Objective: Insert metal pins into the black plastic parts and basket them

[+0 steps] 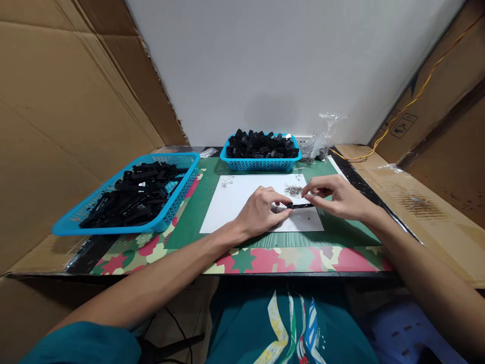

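Left hand (263, 210) is pinching one end of a slim black part (302, 206), held over the white sheet (223, 215); right hand (337, 196) has thumb and finger drawn together by its other end, though whether they grip anything is too small to tell. Around them, a pale wall (284, 60) rises behind, cardboard (71, 101) boxing in both sides, and a green mat (185, 217) spreads beneath. Over on the left, the big blue basket (109, 231) carries a heap of long black pieces (132, 197)! Behind the sheet, a smaller blue basket (261, 164) brims with chunky black blocks (261, 145), crumpled clear plastic (314, 146) crowding its right end. Tiniest of all, brownish bits (293, 190) are piled just by the right fingertips.
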### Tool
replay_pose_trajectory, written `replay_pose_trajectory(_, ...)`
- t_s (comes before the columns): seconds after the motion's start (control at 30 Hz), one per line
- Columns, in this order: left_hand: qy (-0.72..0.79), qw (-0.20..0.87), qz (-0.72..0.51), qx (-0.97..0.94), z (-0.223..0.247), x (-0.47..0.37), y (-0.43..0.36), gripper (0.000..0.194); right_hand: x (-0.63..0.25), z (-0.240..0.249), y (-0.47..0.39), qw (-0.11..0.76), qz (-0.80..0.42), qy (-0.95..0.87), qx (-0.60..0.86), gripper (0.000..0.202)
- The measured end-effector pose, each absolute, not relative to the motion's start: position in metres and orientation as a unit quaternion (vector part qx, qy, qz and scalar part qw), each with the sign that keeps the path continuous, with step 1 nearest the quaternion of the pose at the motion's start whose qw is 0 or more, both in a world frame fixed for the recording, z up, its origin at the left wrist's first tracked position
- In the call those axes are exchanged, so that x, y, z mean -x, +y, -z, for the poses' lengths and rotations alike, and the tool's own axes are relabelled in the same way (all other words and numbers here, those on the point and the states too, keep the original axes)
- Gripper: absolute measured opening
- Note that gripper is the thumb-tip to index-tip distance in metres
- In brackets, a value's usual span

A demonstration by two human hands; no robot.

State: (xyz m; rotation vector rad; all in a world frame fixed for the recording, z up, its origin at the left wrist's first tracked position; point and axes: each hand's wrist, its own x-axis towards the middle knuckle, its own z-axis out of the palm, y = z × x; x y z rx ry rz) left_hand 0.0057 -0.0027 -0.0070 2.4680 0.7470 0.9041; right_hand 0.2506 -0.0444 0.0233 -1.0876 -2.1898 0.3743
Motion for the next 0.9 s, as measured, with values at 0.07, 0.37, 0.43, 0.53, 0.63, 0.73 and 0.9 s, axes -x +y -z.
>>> replay_pose_trajectory(0.07,0.268,0.201,-0.312,-0.889,0.008,-0.006,-0.002,0.013,-0.252,-0.024,-0.042,0.328,-0.126,-0.839,0.415,0.025)
replay_pose_trajectory(0.37,0.258,0.189,-0.297,-0.899,0.009,-0.009,-0.003,0.012,-0.249,-0.012,-0.035,0.457,-0.086,-0.750,0.470,0.016)
replay_pose_trajectory(0.43,0.258,0.184,-0.298,-0.901,0.008,-0.010,-0.005,0.011,-0.240,-0.011,-0.037,0.519,-0.176,-0.681,0.486,0.024)
replay_pose_trajectory(0.53,0.257,0.177,-0.298,-0.902,0.008,-0.010,-0.007,0.010,-0.224,-0.009,-0.039,0.541,-0.318,-0.614,0.478,0.038)
replay_pose_trajectory(0.63,0.254,0.167,-0.291,-0.907,0.008,-0.010,-0.008,0.011,-0.215,-0.007,-0.040,0.520,-0.386,-0.600,0.470,0.043)
replay_pose_trajectory(0.73,0.250,0.169,-0.288,-0.909,0.008,-0.010,-0.009,0.015,-0.213,-0.006,-0.039,0.506,-0.391,-0.607,0.472,0.044)
replay_pose_trajectory(0.9,0.264,0.214,-0.314,-0.886,0.011,-0.012,-0.007,0.020,-0.215,-0.006,-0.040,0.491,-0.362,-0.632,0.479,0.043)
